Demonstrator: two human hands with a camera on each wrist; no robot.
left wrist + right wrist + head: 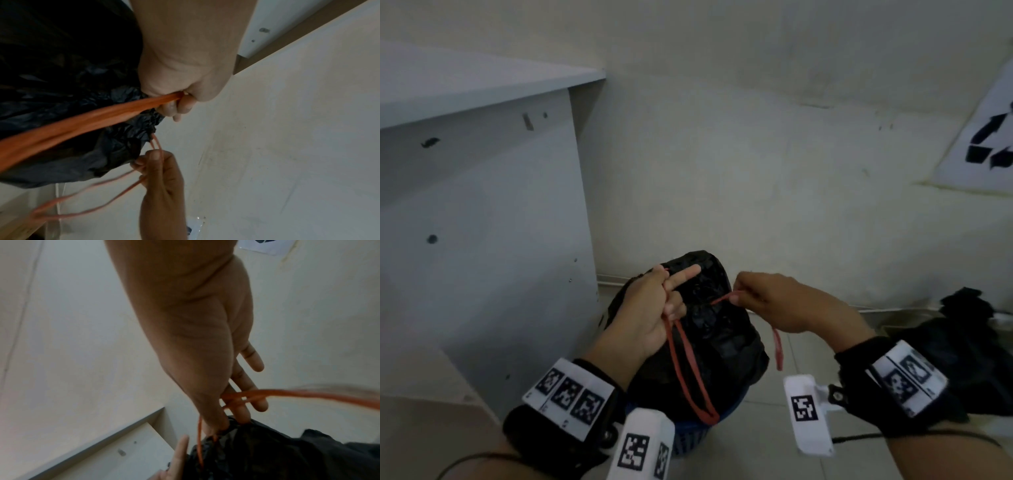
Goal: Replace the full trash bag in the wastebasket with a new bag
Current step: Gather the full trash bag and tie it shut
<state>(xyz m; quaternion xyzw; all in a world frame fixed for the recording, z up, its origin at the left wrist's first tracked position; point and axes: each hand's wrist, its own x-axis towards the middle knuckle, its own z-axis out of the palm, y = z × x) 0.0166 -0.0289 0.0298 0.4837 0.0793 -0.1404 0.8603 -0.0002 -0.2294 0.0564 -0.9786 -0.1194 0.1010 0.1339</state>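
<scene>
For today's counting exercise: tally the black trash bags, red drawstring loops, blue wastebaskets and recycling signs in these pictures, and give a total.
Black trash bags: 2
Red drawstring loops: 2
Blue wastebasket: 1
Recycling sign: 1
Total: 6

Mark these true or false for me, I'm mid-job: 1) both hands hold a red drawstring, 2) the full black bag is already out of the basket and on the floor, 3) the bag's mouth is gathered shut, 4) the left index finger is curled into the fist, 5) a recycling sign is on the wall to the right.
1. True: the left hand and the right hand each hold a red drawstring.
2. False: the black bag sits in the blue wastebasket.
3. True: its top is cinched.
4. False: that finger points out straight.
5. True: the recycling sign hangs there.
</scene>
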